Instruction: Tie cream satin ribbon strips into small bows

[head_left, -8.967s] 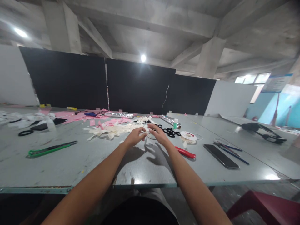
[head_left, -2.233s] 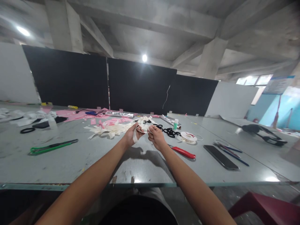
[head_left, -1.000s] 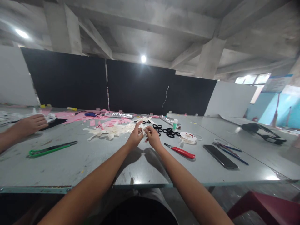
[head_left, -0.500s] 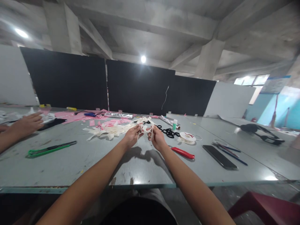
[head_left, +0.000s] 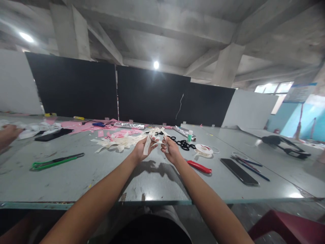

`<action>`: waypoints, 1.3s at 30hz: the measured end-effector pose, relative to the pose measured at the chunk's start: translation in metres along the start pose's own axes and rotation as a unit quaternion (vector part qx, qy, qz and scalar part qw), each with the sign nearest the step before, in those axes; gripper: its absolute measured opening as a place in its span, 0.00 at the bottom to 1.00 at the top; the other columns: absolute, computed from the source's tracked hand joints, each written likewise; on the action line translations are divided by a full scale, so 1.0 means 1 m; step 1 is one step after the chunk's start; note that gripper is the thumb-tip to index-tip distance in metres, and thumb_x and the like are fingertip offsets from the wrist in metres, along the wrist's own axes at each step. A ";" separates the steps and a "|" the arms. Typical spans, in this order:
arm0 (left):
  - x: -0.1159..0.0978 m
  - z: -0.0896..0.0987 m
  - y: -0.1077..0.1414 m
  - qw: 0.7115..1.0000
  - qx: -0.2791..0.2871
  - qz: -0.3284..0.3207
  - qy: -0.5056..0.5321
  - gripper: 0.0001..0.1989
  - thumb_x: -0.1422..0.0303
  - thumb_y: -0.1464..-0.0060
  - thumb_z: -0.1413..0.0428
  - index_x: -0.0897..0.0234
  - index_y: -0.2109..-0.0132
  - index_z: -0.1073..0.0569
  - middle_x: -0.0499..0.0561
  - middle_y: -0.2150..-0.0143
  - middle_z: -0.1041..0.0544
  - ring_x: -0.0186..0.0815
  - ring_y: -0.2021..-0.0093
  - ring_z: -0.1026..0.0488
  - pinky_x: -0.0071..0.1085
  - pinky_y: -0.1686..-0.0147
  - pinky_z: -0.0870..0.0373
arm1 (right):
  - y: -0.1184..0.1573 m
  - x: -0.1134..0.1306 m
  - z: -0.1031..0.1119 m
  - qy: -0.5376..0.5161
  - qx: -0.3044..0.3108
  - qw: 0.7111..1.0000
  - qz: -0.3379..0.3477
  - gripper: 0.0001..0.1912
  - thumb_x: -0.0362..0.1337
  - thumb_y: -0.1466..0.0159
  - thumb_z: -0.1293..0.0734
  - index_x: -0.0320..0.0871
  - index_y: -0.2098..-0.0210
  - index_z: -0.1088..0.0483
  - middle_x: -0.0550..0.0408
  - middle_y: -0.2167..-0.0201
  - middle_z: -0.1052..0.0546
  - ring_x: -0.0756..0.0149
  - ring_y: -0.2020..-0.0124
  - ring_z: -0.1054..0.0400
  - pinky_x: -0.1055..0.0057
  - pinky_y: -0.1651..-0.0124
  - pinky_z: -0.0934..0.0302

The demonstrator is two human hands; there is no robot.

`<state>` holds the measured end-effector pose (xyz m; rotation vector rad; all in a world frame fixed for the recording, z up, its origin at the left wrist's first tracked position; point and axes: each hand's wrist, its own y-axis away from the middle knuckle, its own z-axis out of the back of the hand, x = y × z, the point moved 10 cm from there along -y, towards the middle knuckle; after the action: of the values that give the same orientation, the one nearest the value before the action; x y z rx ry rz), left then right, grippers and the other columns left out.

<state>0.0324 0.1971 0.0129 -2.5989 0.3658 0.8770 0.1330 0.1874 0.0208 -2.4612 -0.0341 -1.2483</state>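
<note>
Cream ribbon strip (head_left: 146, 145) held above grey table (head_left: 76, 176), between both hands, long axis hanging near vertical from left hand (head_left: 141, 149). Left hand pinches strip's upper part; right hand (head_left: 170, 151) just beside it, fingers curled on strip's far end, nearly touching left. Cream ribbon scrap heap (head_left: 119, 141) beyond left hand. Black rings (head_left: 182, 143), white spool (head_left: 204, 149), red-handled cutter (head_left: 199, 166) right of right hand, apart. Green cutter (head_left: 54, 161), black phone (head_left: 239, 171) well apart. Nothing between hands.
</note>
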 end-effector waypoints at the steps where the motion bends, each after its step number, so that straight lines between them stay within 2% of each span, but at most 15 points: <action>1: 0.000 0.000 0.000 1.000 -0.002 -0.001 0.005 0.03 0.72 0.46 0.46 0.67 0.68 0.30 0.49 0.71 0.27 0.37 0.62 0.26 0.35 0.58 0.29 | 0.000 0.000 0.000 0.000 -0.001 1.000 0.004 0.15 0.43 0.46 0.30 0.44 0.70 0.39 0.65 0.79 0.39 0.78 0.83 0.48 0.81 0.84 0.50; 4: 0.002 -0.001 0.000 1.000 -0.005 -0.001 -0.009 0.04 0.71 0.45 0.45 0.66 0.67 0.31 0.46 0.75 0.31 0.34 0.67 0.27 0.34 0.59 0.28 | 0.000 0.002 -0.001 0.034 -0.006 0.999 0.026 0.16 0.45 0.45 0.30 0.44 0.73 0.39 0.64 0.79 0.39 0.78 0.82 0.45 0.80 0.81 0.44; 7: 0.001 -0.001 0.000 0.996 -0.017 -0.025 -0.086 0.07 0.66 0.47 0.42 0.65 0.64 0.31 0.43 0.77 0.34 0.29 0.74 0.30 0.29 0.66 0.29 | -0.002 0.007 0.001 0.134 -0.031 0.988 0.072 0.16 0.49 0.45 0.31 0.43 0.74 0.37 0.63 0.80 0.37 0.77 0.83 0.43 0.77 0.80 0.40; 10: -0.002 -0.001 0.000 0.988 -0.030 -0.054 -0.142 0.13 0.63 0.52 0.38 0.64 0.62 0.31 0.41 0.79 0.38 0.27 0.77 0.34 0.23 0.74 0.34 | -0.004 0.009 -0.001 0.231 -0.041 0.965 0.113 0.16 0.49 0.46 0.32 0.43 0.72 0.34 0.62 0.78 0.34 0.76 0.83 0.40 0.77 0.83 0.39; 13: -0.003 -0.002 0.000 0.987 -0.031 -0.060 -0.149 0.13 0.61 0.52 0.38 0.63 0.63 0.32 0.39 0.79 0.41 0.25 0.81 0.40 0.21 0.80 0.40 | -0.006 0.002 -0.004 0.272 -0.025 0.954 0.122 0.15 0.48 0.45 0.33 0.43 0.71 0.34 0.62 0.77 0.33 0.75 0.83 0.37 0.77 0.83 0.38; 16: -0.003 -0.003 0.000 0.990 -0.017 -0.050 -0.131 0.10 0.64 0.50 0.40 0.63 0.65 0.33 0.39 0.80 0.43 0.24 0.83 0.43 0.20 0.83 0.46 | -0.007 -0.006 -0.004 0.262 -0.013 0.960 0.097 0.14 0.48 0.43 0.34 0.43 0.70 0.34 0.63 0.80 0.35 0.75 0.84 0.39 0.75 0.82 0.37; 19: 0.002 -0.005 0.000 0.994 -0.002 -0.031 -0.107 0.07 0.70 0.50 0.43 0.65 0.63 0.32 0.41 0.78 0.41 0.26 0.81 0.40 0.23 0.81 0.42 | -0.004 -0.007 -0.005 0.211 -0.003 0.974 0.080 0.14 0.49 0.43 0.34 0.44 0.71 0.36 0.63 0.80 0.35 0.74 0.83 0.39 0.75 0.82 0.38; 21: 0.005 -0.009 0.001 0.996 0.016 -0.021 -0.091 0.09 0.72 0.49 0.44 0.66 0.59 0.31 0.42 0.77 0.38 0.28 0.78 0.36 0.25 0.79 0.37 | -0.002 -0.005 -0.005 0.176 -0.002 0.982 0.074 0.15 0.50 0.43 0.34 0.45 0.71 0.37 0.63 0.79 0.35 0.74 0.83 0.39 0.75 0.83 0.40; 23: 0.010 -0.018 0.003 0.995 0.054 -0.013 -0.087 0.10 0.71 0.48 0.45 0.67 0.57 0.31 0.45 0.75 0.34 0.32 0.75 0.32 0.28 0.78 0.35 | 0.000 -0.002 -0.006 0.152 -0.006 0.986 0.066 0.16 0.50 0.43 0.34 0.45 0.70 0.39 0.64 0.79 0.34 0.74 0.84 0.40 0.75 0.83 0.41; 26: 0.017 -0.029 0.006 0.989 0.105 0.010 -0.099 0.09 0.67 0.46 0.44 0.68 0.60 0.31 0.50 0.72 0.31 0.34 0.73 0.30 0.31 0.76 0.33 | 0.002 -0.001 -0.008 0.128 -0.013 0.990 0.055 0.16 0.50 0.44 0.33 0.46 0.68 0.39 0.65 0.80 0.34 0.76 0.86 0.42 0.76 0.84 0.41; 31: 0.009 -0.010 0.002 0.997 0.027 -0.018 -0.071 0.10 0.65 0.47 0.42 0.65 0.60 0.32 0.44 0.76 0.34 0.31 0.75 0.31 0.30 0.74 0.31 | 0.001 -0.004 -0.012 0.080 -0.008 0.996 0.042 0.16 0.47 0.46 0.30 0.45 0.68 0.39 0.67 0.83 0.37 0.78 0.87 0.43 0.78 0.82 0.40; 35: 0.010 -0.008 -0.001 0.997 0.028 -0.015 -0.068 0.08 0.64 0.46 0.43 0.64 0.62 0.32 0.40 0.82 0.44 0.29 0.80 0.38 0.27 0.79 0.34 | 0.001 -0.011 -0.020 0.065 0.023 0.997 0.031 0.15 0.45 0.46 0.29 0.44 0.67 0.36 0.67 0.83 0.36 0.77 0.85 0.42 0.77 0.80 0.40; 39: 0.016 -0.008 -0.003 0.999 0.030 0.009 -0.036 0.04 0.69 0.46 0.46 0.67 0.64 0.31 0.41 0.81 0.44 0.28 0.81 0.40 0.25 0.81 0.38 | 0.002 -0.015 -0.026 0.077 0.042 0.996 0.020 0.15 0.45 0.46 0.29 0.42 0.71 0.35 0.65 0.83 0.35 0.76 0.84 0.41 0.76 0.77 0.39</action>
<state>0.0497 0.1943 0.0092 -2.5055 0.3908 0.9484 0.1042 0.1789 0.0218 -2.2773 0.0037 -1.3880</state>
